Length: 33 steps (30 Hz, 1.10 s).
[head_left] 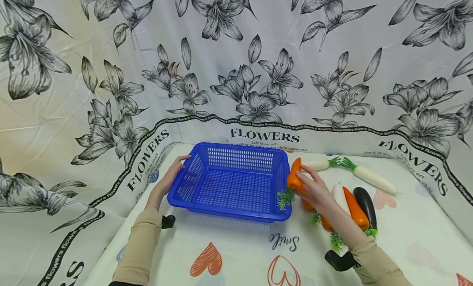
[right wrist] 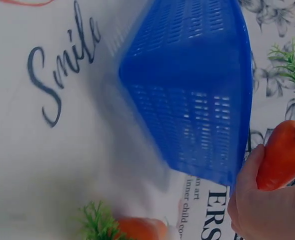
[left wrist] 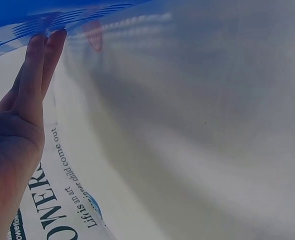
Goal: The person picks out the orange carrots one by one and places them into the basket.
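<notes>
My right hand (head_left: 314, 187) grips an orange toy carrot (head_left: 294, 176) at the right rim of a blue plastic basket (head_left: 236, 214). Tip upward, the carrot lets its green leaves hang over the basket's front right corner. In the right wrist view the thumb presses along the carrot (right wrist: 282, 155), beside the basket's outer wall (right wrist: 187, 110). At the opposite end, my left hand (head_left: 171, 177) touches the basket's left rim. From the left wrist view, its straight fingers (left wrist: 32, 70) reach up to the slotted wall. Inside, the basket shows only its bare grid floor.
Right of the basket lie two white radishes (head_left: 373, 179) with green tops. Near my right forearm are another carrot (head_left: 355, 208), a dark eggplant (head_left: 366, 202) and a white vegetable (head_left: 339, 195). A flower-printed curtain (head_left: 236, 93) hangs behind the printed tablecloth (head_left: 229, 249).
</notes>
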Tool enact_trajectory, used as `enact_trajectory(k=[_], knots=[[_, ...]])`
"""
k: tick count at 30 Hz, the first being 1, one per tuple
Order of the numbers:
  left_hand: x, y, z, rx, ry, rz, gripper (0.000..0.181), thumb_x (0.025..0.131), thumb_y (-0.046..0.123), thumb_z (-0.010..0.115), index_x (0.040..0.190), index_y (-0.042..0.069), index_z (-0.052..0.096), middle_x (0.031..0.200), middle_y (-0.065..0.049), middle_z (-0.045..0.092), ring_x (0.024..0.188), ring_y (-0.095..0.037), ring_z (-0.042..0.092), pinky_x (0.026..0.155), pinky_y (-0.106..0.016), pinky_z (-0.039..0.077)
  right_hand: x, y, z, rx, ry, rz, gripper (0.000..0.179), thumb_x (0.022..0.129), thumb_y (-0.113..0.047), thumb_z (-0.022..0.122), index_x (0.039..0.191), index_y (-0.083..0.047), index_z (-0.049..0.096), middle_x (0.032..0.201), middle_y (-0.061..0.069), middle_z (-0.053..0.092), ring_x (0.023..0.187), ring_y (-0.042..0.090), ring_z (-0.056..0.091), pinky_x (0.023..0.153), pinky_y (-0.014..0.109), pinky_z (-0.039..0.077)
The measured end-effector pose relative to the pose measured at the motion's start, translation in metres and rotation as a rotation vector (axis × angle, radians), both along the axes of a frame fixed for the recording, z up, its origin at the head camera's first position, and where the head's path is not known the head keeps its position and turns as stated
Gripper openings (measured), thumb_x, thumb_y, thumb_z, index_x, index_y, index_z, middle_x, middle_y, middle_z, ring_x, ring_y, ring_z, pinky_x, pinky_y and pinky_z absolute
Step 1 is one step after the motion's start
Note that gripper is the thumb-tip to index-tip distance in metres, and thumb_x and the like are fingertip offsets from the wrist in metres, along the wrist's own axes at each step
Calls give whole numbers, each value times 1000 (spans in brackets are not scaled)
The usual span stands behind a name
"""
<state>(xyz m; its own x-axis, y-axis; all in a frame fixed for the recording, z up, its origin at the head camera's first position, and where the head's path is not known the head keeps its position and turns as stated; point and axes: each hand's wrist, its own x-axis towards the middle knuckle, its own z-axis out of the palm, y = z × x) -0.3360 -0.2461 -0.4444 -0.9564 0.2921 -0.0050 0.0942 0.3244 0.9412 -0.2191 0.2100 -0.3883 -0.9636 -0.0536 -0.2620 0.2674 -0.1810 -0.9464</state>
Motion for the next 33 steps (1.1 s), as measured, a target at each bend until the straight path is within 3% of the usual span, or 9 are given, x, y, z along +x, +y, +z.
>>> enact_trajectory(k=[6,15,20,25,33], knots=[[1,1,1,8,3,1,51,96,16,26,147,15,28,155,-16,18,133,-37,28,100,-41,26,-5,-15,2,-27,-3,-13,71,95,-32,52,153,-19,12,146,16,33,91,6,61,86,27,51],[1,1,2,3,5,0,52,95,16,26,147,14,27,154,-17,19,133,-36,28,101,-42,25,-10,-35,4,-31,46,14,65,97,-26,49,152,-19,14,146,20,33,94,8,61,86,27,51],[2,0,2,6,0,2,52,95,16,26,148,14,27,155,-16,18,134,-36,26,101,-42,24,-14,-48,5,-52,37,22,65,97,-27,50,151,-21,15,150,18,29,112,19,55,100,42,43],[2,0,2,6,2,5,52,96,16,26,148,15,27,155,-16,18,132,-36,27,100,-42,25,-18,-60,3,-54,44,32,61,98,-25,48,151,-20,18,149,19,31,123,30,47,103,47,38],[3,1,3,10,3,1,52,96,16,25,148,15,27,154,-16,19,132,-35,28,100,-41,25,-24,-77,-5,-77,44,34,57,99,-22,47,149,-19,21,144,19,35,113,25,54,100,46,41]])
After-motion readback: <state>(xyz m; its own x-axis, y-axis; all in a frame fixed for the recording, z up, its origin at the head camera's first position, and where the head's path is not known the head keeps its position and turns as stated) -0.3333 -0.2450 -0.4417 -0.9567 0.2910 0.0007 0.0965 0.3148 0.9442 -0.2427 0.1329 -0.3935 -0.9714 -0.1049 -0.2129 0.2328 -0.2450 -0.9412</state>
